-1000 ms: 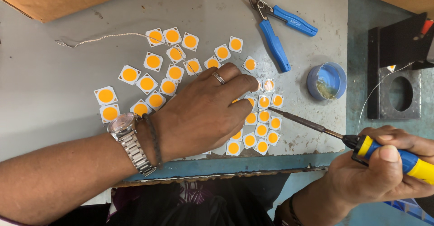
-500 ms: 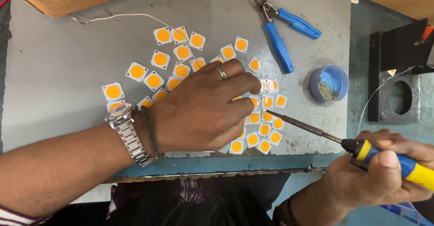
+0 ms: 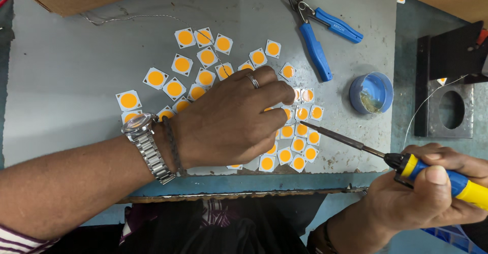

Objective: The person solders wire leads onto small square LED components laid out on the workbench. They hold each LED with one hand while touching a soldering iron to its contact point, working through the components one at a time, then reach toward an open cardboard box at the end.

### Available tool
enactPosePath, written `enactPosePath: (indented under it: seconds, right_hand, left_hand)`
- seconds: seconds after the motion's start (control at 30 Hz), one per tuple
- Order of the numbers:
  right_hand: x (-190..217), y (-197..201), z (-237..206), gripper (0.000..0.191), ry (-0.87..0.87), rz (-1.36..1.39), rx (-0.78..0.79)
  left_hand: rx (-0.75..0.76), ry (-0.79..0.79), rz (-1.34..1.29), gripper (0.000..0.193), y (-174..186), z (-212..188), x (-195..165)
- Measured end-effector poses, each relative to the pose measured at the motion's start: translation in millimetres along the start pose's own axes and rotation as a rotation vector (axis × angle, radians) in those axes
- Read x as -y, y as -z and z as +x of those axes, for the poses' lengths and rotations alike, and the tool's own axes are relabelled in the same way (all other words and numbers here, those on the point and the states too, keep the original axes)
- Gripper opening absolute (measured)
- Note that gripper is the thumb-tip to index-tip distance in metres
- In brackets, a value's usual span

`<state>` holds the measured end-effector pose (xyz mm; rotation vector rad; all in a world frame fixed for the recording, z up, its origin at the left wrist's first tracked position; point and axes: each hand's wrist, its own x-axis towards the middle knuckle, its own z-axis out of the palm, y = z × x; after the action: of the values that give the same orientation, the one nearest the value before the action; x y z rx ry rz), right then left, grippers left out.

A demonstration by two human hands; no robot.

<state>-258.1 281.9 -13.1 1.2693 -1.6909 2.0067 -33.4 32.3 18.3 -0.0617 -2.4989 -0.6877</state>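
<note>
Hands at the chip cluster

Head view: my left hand [image 3: 229,122], fingertips pressed down on the orange-and-white LED chips [image 3: 300,132] near the grey sheet's [image 3: 76,71] front edge, has barely moved. My right hand [image 3: 427,193] stays fisted around the soldering iron [image 3: 356,142]; its tip has edged closer to the chips.

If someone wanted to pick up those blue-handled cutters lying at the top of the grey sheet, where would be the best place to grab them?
Probably by the two blue handles, from above. The blue-handled cutters lie flat on the grey sheet, with the handles splayed toward the lower right and the pointed metal jaws toward the upper left. The handles are long and sleeved, and nothing lies against them; the small blue tin sits apart, just below.
</note>
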Motion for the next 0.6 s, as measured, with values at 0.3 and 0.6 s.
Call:
enactPosePath:
  seconds: [0.3,0.6]
  right_hand:
    - [-4.6,2.4,-2.7,0.031,0.008,0.040,0.004]
    - [6.6,-3.7,5.2,0.027,-0.022,0.011,-0.072]
  left_hand:
    - [-0.001,0.001,-0.004,0.012,-1.0,-0.5,0.0]
    - [-0.107,-0.096,-0.033,0.017,8.4,-1.4,-8.7]
